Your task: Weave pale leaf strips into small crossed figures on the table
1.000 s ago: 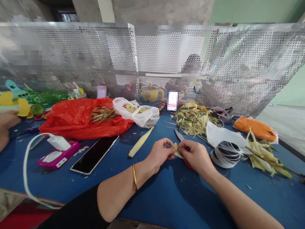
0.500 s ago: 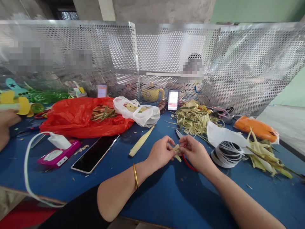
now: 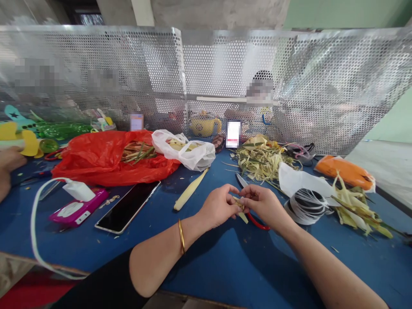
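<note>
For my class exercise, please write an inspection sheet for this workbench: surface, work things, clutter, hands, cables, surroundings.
Surface: flat blue tabletop, dotted with small scraps.
Work things: pale yellow leafy strip between the hands; red-handled metal scissors, partly hidden by the right hand; long pale tapered husk to the left; loose heap of pale dry leaves beyond.
Clutter: black rectangular phone, crumpled red plastic bag, orange plastic packet.
Hands: fingers of the left hand and right hand pinch the strip.
Cables: thick white cable from a white plug, crossing the near edge.
Surroundings: perforated silver metal screen behind; co-worker's hand at far left.
</note>
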A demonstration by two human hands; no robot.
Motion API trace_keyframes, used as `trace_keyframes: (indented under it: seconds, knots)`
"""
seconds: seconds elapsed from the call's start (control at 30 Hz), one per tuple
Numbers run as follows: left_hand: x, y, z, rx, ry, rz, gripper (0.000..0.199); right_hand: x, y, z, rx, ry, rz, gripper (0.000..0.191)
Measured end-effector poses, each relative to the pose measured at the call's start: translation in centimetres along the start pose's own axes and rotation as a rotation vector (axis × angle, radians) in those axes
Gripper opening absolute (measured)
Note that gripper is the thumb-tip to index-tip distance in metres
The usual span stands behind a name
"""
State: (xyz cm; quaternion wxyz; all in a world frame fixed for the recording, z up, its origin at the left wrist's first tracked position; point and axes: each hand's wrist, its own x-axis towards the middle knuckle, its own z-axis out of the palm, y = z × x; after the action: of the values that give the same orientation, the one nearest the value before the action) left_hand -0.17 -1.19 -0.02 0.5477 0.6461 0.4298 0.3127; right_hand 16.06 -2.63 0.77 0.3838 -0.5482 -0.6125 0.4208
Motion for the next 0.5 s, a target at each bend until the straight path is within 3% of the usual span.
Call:
trace_keyframes:
  seconds: [0.17,0.27,0.33,0.43,0.5]
  knots:
    - [-0.28,-0.03,0.05,0.185,-0.041,0.033,0.049,-0.23,-0.20,0.33,0.010,-0.085,0.078,0.020]
    - [-0.28,-0.02,0.17,0.167,-0.053,0.022,0.054,-0.29,-0.17,0.47,0.017,-0.056,0.067,0.019]
    - [-0.19,-0.07,0.19,0.121,-0.077,0.006,0.045,-0.27,-0.25,0.50,0.043,0.017,0.059,0.021]
    - [-0.09,-0.01,0.12,0.003,-0.168,-0.009,0.007,-0.18,-0.37,0.53,0.044,0.144,-0.004,0.024]
    - [-0.18,0.31,0.06,-0.074,-0.214,-0.025,0.013,-0.10,-0.30,0.60,0.024,0.188,-0.046,0.025]
